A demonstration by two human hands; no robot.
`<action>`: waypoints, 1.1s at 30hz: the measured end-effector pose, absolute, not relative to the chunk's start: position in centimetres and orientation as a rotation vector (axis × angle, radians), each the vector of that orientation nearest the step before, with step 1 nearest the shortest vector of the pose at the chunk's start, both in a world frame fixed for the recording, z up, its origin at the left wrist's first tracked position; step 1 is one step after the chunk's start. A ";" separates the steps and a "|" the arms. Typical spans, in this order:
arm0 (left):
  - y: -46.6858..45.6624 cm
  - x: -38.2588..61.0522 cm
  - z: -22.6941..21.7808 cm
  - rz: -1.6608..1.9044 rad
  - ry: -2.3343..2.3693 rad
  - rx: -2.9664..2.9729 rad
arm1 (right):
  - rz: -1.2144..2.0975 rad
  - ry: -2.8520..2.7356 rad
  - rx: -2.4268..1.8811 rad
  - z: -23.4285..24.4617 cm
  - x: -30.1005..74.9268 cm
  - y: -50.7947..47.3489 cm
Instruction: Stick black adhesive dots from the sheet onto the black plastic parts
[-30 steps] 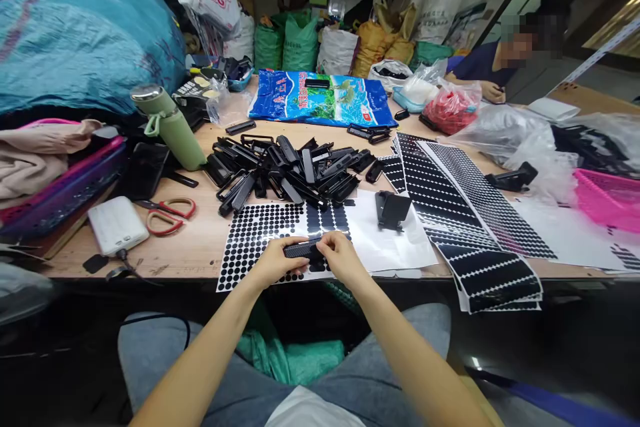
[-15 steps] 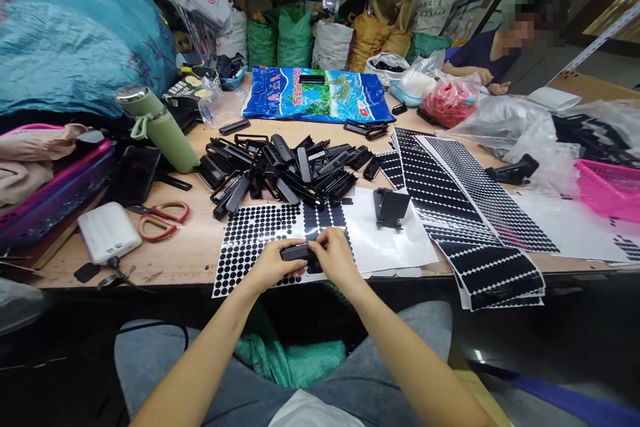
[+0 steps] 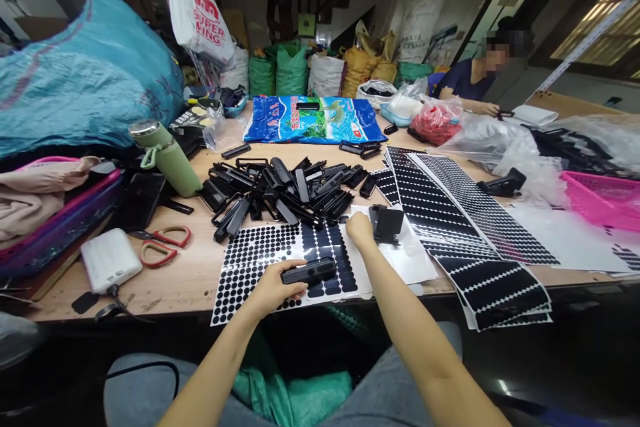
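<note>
Pinching black piece (image 3: pixel 313 271): left hand (image 3: pixel 275 287) | right hand (image 3: pixel 360 230): outstretched farther forward, grip unclear

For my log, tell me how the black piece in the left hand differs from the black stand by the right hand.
The held piece is long and narrow; the stand has a broad, squarish plate. The left hand grips the held piece, while the stand rests on the white sheet beside the right hand. Both are black.
</note>
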State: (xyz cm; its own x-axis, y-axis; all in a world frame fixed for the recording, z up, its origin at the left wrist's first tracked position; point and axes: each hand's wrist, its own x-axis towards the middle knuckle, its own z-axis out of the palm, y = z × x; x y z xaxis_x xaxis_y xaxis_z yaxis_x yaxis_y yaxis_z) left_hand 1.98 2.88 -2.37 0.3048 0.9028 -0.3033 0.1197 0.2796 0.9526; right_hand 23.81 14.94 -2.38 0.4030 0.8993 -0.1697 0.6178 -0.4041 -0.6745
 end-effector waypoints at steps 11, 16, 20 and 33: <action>2.1 1.6 0.6 0.820 1.116 1.119 | 1.412 -1.075 -1.432 1.7 22.1 2.6; 1.4 1.9 1.9 0.786 1.129 1.164 | 1.542 -0.987 -1.345 2.6 21.9 0.9; 0.9 1.9 1.9 0.784 1.132 1.196 | 1.526 -1.006 -1.345 2.8 21.9 0.6; 0.2 2.1 1.8 0.792 1.140 1.233 | 1.448 -0.972 -1.358 3.0 21.5 -0.4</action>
